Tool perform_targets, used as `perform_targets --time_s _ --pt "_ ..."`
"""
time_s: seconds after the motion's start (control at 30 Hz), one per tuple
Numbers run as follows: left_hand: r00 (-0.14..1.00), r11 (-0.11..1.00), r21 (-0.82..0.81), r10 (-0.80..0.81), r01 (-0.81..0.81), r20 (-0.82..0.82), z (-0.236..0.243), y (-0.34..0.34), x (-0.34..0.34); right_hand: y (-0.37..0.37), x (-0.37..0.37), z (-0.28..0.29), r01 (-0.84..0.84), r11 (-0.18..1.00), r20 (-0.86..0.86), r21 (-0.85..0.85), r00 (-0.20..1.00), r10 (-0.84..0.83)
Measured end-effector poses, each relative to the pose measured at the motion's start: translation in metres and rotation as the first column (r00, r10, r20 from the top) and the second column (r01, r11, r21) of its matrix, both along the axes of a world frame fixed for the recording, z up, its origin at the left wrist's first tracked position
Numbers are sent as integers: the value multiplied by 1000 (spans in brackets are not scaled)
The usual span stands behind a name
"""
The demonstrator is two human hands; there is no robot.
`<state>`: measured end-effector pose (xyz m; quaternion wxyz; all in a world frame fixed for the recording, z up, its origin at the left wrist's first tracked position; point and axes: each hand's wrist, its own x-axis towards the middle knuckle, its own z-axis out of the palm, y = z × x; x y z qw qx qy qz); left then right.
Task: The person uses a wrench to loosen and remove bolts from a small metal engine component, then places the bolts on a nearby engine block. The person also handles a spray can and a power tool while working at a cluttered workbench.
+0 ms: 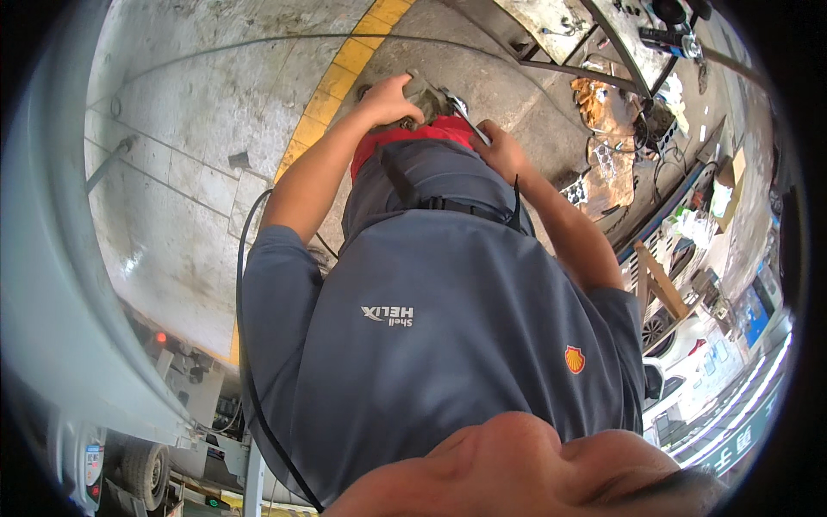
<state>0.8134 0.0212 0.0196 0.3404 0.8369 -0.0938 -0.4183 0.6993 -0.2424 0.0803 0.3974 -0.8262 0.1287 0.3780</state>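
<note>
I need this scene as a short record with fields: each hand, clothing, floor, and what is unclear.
left hand: on a grimy grey-brown object
right hand: holding a silver tool beside that object
clothing: dark grey shirt
floor: yellow stripe, dark cable crossing it
unclear: exact kind of the object and the tool

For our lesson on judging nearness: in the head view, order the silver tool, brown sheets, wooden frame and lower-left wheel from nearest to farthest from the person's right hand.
1. Silver tool: in the right hand.
2. Brown sheets: on the floor, right.
3. Wooden frame: farther right, lower.
4. Wheel: lower left.
</note>
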Motion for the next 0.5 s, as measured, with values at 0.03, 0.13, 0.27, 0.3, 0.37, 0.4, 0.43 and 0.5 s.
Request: perform_targets --time_s 0.03,0.13,0.27,0.3,0.37,0.4,0.43,0.5 --pt "990 990 -116 69 -84 -123 -8 5 -1 2 -4 -5 5 1000 31 16 999 -6" --pt "500 767 -311 15 -561 -866 -19 12 -12 8 -3 0 36 997 144 74 988 -46" --pt "966 953 -229 151 -199 -210 -19 5 -24 3 -5 1 10 999 84 39 996 -13" --pt "988 997 -21 77 -75 132 -5 -3 -28 0 -3 2 -4 1000 54 25 999 2" --pt "946 993 112 6 -45 323 9 -13 -29 2 -2 5 -22 1000 -27 -11 999 22" --pt "906 983 178 -35 -45 422 13 -18 -26 2 4 3 -36 999 -56 -29 998 34" --pt "820 985 169 -64 -41 568 11 -19 -28 2 5 -1 -28 999 -6 -36 1000 28" --pt "888 991 108 23 -82 460 13 -18 -15 3 6 -5 -14 998 91 -54 996 18"
